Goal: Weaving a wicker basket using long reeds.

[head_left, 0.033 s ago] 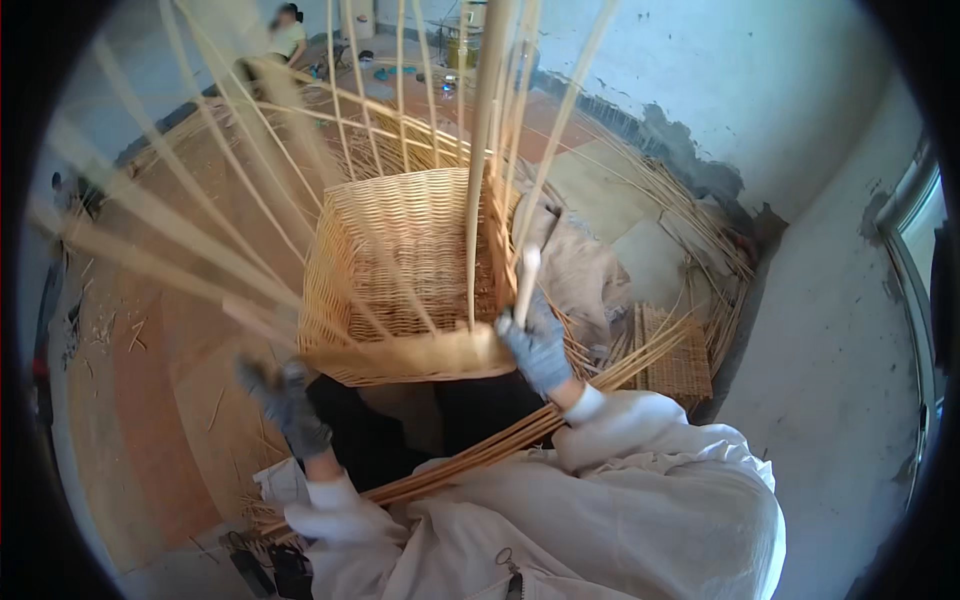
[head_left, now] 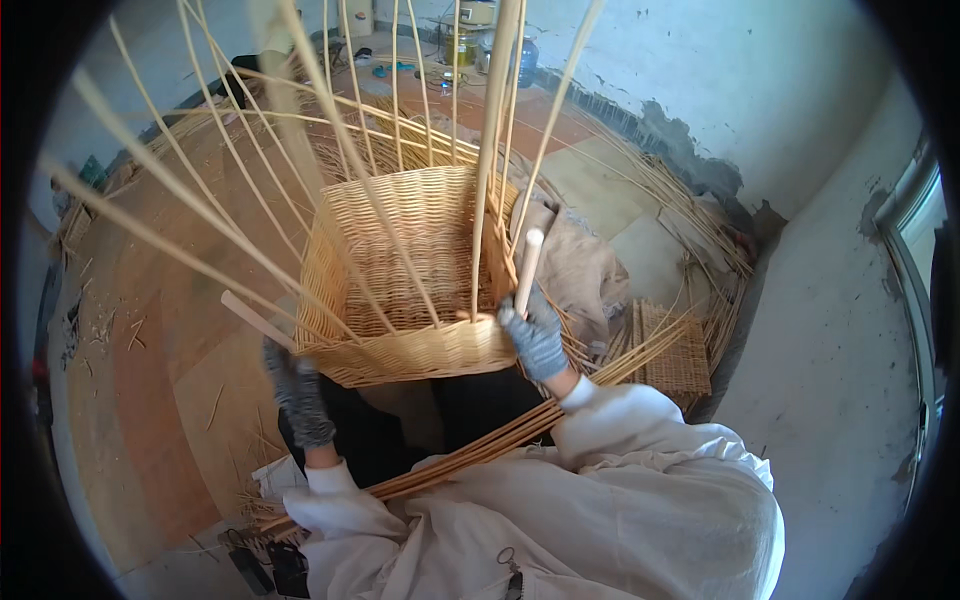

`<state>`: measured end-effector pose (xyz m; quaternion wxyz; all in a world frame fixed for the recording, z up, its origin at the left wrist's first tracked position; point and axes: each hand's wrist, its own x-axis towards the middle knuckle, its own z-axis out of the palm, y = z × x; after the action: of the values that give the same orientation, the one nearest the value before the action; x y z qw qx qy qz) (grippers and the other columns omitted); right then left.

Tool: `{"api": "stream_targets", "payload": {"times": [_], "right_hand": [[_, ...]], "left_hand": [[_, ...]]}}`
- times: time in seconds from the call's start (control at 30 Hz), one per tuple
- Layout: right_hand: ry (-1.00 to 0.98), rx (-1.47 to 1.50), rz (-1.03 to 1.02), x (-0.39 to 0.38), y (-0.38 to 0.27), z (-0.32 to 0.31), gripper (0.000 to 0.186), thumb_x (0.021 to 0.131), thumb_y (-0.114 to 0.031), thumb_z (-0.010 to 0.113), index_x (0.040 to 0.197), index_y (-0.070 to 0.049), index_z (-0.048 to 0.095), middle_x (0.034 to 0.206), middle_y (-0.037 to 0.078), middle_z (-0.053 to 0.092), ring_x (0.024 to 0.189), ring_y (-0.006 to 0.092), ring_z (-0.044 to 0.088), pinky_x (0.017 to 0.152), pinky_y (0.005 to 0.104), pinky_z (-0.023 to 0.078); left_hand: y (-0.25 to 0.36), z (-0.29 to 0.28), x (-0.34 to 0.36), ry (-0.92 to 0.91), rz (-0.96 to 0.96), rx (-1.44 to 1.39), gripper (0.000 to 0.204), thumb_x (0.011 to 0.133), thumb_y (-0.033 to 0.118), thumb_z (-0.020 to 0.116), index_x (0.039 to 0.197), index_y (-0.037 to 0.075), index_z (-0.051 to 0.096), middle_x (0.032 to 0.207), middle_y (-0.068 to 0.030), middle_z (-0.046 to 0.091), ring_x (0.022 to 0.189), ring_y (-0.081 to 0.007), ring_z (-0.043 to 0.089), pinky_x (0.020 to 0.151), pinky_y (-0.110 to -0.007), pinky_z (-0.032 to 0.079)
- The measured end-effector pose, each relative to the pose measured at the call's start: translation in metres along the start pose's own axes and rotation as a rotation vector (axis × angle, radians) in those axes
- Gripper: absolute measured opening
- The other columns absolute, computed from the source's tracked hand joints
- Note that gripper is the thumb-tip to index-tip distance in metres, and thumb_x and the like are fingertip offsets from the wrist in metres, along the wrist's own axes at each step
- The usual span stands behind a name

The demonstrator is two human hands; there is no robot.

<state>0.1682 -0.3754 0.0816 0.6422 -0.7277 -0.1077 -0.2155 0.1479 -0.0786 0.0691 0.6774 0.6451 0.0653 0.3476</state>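
A square woven basket (head_left: pixel 385 200) with long upright pale stakes (head_left: pixel 365 180) is held over my dark-clad lap. My left hand (head_left: pixel 300 395), in a mottled grey glove, is at its near-left corner, just below a short wooden rod (head_left: pixel 255 315); its blurred fingers are partly hidden, so their grip is unclear. At the near-right corner my right hand (head_left: pixel 535 335), also gloved, has its fingers wrapped round another thick pale rod (head_left: pixel 528 265), against the basket. A bundle of canes (head_left: pixel 480 445) crosses my lap below both hands.
Crumpled brown cloth (head_left: pixel 590 270), a woven panel (head_left: pixel 665 350) and loose canes (head_left: pixel 700 230) lie to the right, along the walls. A large blue bottle (head_left: pixel 525 62) and other containers stand at the back. At back left a person's dark-clad part (head_left: pixel 240 85) shows behind the stakes.
My left hand has moved up and right to the basket's near-left corner. The stakes have swung slightly rightward, and less of the person at back left shows.
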Motion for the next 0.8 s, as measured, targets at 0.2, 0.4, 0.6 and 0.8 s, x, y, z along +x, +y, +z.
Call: {"api": "stream_targets", "payload": {"times": [0.2,0.4,0.6,0.8], "right_hand": [[-0.021,-0.149,-0.011,0.073,0.031,-0.003,0.034,0.09,-0.025,0.06,0.111,0.002,0.061,0.08,0.01,0.061,0.072,0.0173,0.055,0.069,0.0296,0.046],[-0.324,-0.103,0.316,0.07,0.026,0.069,0.032,0.091,-0.024,0.057,0.112,-0.001,0.062,0.079,0.012,0.063,0.072,0.0174,0.054,0.069,0.0284,0.046],[-0.732,-1.041,-0.264,0.114,0.068,0.075,0.029,0.094,-0.029,0.052,0.095,-0.001,0.062,0.074,0.007,0.06,0.074,0.0208,0.059,0.071,0.0275,0.049],[-0.92,1.176,0.899,0.138,0.13,0.106,0.024,0.092,-0.032,0.056,0.082,-0.011,0.061,0.067,-0.001,0.054,0.057,0.0141,0.049,0.052,0.0266,0.042]], "left_hand": [[-0.041,-0.037,0.002,-0.046,-0.055,-0.299,0.04,0.097,0.028,0.048,0.123,-0.002,0.049,0.097,-0.0046,0.055,0.088,-0.0118,0.05,0.084,-0.028,0.043],[-0.049,-0.064,0.016,0.213,-0.162,-0.325,0.034,0.099,0.027,0.045,0.118,0.001,0.054,0.079,0.0008,0.054,0.066,-0.0072,0.049,0.058,-0.02,0.042],[-0.093,-0.094,0.023,0.291,-0.279,-0.099,0.028,0.098,0.026,0.048,0.107,0.002,0.061,0.07,0.0017,0.052,0.063,-0.0064,0.048,0.057,-0.02,0.041],[-0.095,-0.07,0.036,0.358,-0.288,0.104,0.033,0.096,0.032,0.05,0.103,0.002,0.061,0.079,-0.0012,0.054,0.074,-0.0108,0.05,0.066,-0.024,0.043]]}}
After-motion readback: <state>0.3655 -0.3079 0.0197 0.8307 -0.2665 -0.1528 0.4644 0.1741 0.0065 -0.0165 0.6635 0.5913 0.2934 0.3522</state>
